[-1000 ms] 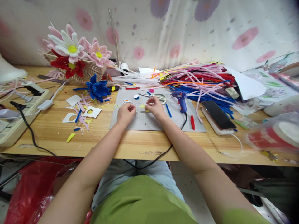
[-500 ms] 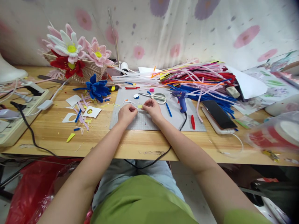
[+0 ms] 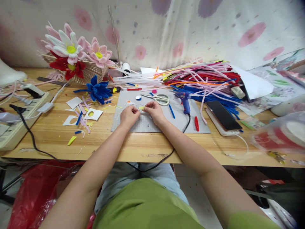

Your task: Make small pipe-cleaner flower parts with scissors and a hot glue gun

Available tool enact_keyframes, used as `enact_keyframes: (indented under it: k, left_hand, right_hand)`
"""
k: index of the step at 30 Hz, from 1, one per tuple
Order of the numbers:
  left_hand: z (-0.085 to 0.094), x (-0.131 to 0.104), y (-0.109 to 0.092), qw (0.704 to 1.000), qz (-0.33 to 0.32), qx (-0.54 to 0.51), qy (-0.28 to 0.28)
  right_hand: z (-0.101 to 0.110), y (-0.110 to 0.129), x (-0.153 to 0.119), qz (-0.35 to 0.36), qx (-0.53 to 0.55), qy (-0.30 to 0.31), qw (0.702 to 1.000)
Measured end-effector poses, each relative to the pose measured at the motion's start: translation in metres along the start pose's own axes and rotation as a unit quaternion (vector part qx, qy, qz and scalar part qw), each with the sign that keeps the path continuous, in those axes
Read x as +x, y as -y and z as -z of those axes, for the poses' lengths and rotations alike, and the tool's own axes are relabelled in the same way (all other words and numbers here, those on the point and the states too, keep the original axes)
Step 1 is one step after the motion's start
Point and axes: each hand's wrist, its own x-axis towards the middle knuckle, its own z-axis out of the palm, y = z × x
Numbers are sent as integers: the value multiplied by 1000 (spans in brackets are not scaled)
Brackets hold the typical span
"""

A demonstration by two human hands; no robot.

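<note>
Over the grey cutting mat [image 3: 162, 122], my right hand [image 3: 154, 112] pinches a small yellow piece [image 3: 141, 108], too small to name more closely. Close by on its left, my left hand [image 3: 129, 117] has thumb and forefinger pressed together; whatever is between them is too small to make out. Grey-handled scissors [image 3: 162, 99] lie just beyond my right hand. A small white disc [image 3: 138, 97] and some white and orange scraps [image 3: 130, 102] rest past my fingertips. To the right stands a blue glue gun [image 3: 184, 101].
Blue [image 3: 172, 112] and red [image 3: 196, 123] stem pieces lie on the mat. Behind is a heap of fuzzy stems [image 3: 202, 76]. Fuzzy flowers [image 3: 71, 49], a blue flower [image 3: 98, 90] and paper scraps [image 3: 94, 114] are left; a phone [image 3: 222, 115] is right. The glue gun's cord [image 3: 187, 124] crosses the front edge.
The view has shifted very slightly. Both hands stay almost in place, and the yellow piece in my right fingers has moved a little up and to the left.
</note>
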Motion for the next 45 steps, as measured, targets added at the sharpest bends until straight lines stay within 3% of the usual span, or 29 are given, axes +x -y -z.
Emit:
enact_keyframes:
  k: [16, 33, 38, 41, 45]
  left_hand:
    - [0, 0, 0, 1000, 0, 2, -3]
    - [4, 1, 4, 997, -40, -61, -7]
    - [4, 7, 9, 986, -24, -162, -15]
    - [6, 8, 9, 970, 8, -242, 28]
    - [14, 8, 8, 946, 45, -300, 118]
  right_hand:
    - [-1, -1, -1, 11, 13, 24, 1000]
    - [3, 10, -2, 33, 64, 42, 996]
    - [9, 18, -6, -3, 78, 96, 992]
    - [11, 20, -9, -52, 64, 152, 985]
    - [11, 18, -10, -58, 44, 169, 983]
